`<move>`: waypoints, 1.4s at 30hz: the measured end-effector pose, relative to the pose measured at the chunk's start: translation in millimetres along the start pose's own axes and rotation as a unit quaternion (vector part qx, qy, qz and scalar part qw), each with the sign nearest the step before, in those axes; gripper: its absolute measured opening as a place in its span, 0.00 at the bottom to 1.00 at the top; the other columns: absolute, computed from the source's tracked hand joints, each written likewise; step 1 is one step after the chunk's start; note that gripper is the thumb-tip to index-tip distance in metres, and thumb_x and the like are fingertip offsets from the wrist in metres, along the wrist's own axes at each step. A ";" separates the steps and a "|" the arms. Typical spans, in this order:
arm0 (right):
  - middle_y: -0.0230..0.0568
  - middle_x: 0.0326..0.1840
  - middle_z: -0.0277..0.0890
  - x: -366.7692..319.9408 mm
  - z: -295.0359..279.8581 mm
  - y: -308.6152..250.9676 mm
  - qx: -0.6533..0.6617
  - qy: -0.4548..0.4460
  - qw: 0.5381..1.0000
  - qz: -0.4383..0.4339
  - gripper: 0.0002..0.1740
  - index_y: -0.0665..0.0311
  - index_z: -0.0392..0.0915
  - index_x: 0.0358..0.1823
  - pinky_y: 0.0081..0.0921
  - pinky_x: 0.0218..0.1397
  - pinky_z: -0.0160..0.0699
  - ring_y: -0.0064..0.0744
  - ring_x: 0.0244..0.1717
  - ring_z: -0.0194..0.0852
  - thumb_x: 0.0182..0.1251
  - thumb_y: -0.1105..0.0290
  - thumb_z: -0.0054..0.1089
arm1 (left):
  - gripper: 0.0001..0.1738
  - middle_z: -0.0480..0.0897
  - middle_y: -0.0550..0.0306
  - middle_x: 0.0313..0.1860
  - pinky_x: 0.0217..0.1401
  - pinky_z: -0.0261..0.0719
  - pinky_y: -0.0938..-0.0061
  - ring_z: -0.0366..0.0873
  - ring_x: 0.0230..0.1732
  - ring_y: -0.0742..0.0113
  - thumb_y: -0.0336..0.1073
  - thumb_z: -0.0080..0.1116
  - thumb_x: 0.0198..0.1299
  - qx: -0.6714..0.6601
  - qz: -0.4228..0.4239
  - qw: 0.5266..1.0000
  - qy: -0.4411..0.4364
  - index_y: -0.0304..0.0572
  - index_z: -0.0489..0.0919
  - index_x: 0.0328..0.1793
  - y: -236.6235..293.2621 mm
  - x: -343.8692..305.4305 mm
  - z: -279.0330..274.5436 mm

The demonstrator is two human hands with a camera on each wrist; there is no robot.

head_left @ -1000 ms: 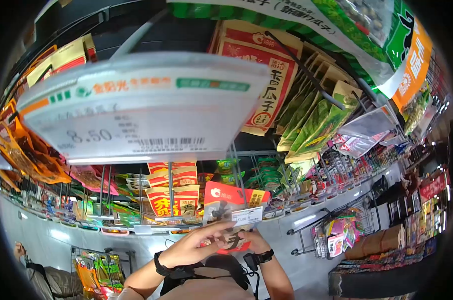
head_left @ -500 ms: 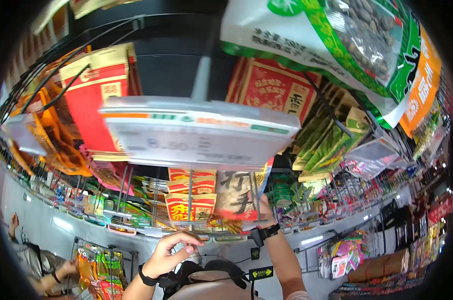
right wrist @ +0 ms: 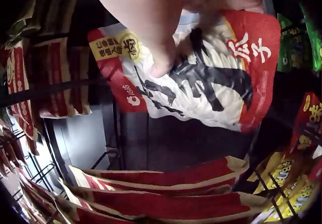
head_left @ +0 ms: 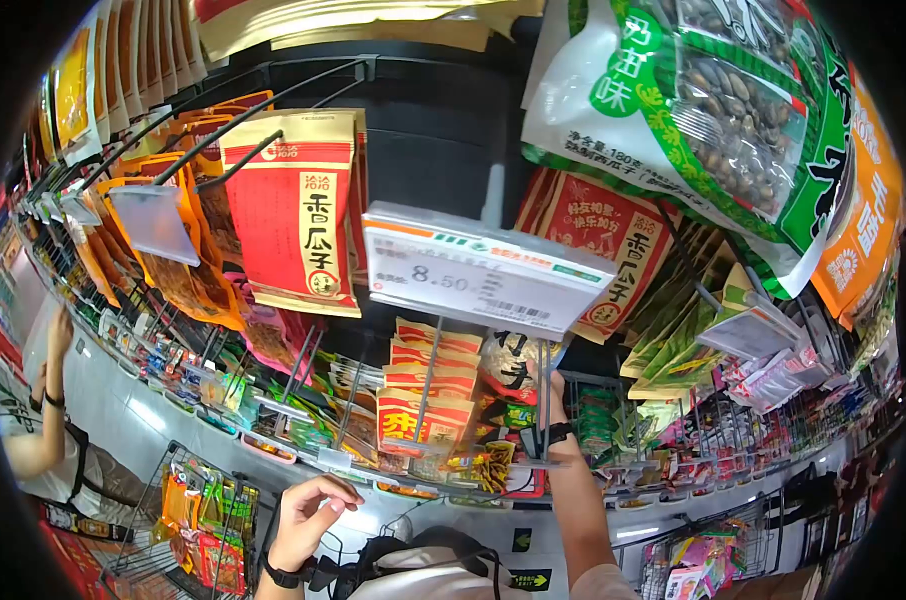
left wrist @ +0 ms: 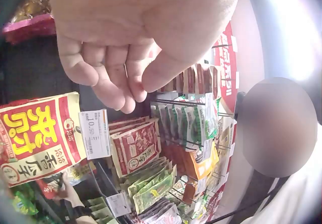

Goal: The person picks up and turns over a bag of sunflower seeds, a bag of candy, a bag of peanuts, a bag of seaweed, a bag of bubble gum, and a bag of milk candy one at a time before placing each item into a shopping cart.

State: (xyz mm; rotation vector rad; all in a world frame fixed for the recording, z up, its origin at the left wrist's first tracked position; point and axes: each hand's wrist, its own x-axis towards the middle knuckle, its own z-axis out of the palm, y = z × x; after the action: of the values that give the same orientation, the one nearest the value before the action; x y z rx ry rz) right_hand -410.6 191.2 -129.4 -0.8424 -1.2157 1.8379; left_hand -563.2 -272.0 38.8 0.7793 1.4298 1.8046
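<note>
My right hand (right wrist: 156, 18) grips a red and white bag of melon seeds (right wrist: 206, 83) with black brush lettering, the thumb lying across its front. In the head view this bag (head_left: 510, 362) is deep in the rack beside hanging red and cream seed packets (head_left: 428, 415), and metal hooks partly hide the hand. My left hand (head_left: 308, 515) is raised in front of the rack, its fingers loosely curled and holding nothing. In the left wrist view those fingers (left wrist: 114, 78) hang near a yellow-lettered red packet (left wrist: 37, 136) and a price tag (left wrist: 95, 133).
A price tag (head_left: 483, 275) reading 8.50 juts out above my right arm. A large green and white seed bag (head_left: 693, 130) hangs at upper right. Wire hooks (right wrist: 287, 199) stick out around the packets. At lower left stands a loaded cart (head_left: 198, 530), with another person's arm (head_left: 48, 390) behind.
My right hand has carried the bag from in front of me into the rack. The left hand let go of the bag and drew back to the left. The head view has shifted.
</note>
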 end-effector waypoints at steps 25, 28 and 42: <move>0.39 0.50 0.85 -454.4 -230.1 -11.5 0.005 0.508 0.861 -0.006 0.11 0.62 0.79 0.51 0.26 0.49 0.82 0.30 0.47 0.85 0.71 0.71 0.52 | 0.06 0.65 0.70 0.20 0.26 0.49 0.80 0.56 0.21 0.82 0.31 0.52 0.66 -0.074 -0.141 0.947 -0.278 0.36 0.76 0.37 -75.3 56.8 71.4; 0.39 0.48 0.85 -513.4 -243.7 -1.5 0.054 0.555 0.829 -0.030 0.11 0.61 0.79 0.49 0.29 0.48 0.81 0.30 0.45 0.85 0.69 0.71 0.51 | 0.07 0.61 0.70 0.18 0.24 0.46 0.77 0.52 0.19 0.80 0.32 0.52 0.67 -0.066 -0.143 0.937 -0.311 0.37 0.74 0.36 -79.9 50.1 103.4; 0.40 0.49 0.84 -719.1 -335.0 67.4 0.209 0.644 0.734 -0.055 0.13 0.59 0.76 0.53 0.33 0.51 0.81 0.35 0.48 0.82 0.70 0.69 0.52 | 0.07 0.63 0.69 0.19 0.24 0.45 0.78 0.53 0.19 0.82 0.31 0.51 0.67 -0.030 -0.134 0.907 -0.399 0.37 0.76 0.37 -86.7 -51.3 278.9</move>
State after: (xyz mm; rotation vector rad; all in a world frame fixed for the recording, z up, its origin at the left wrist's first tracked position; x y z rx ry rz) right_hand 207.8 -301.6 -221.9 -1.3396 0.0627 0.8801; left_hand -296.6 -145.2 11.2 1.0638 0.8693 1.0993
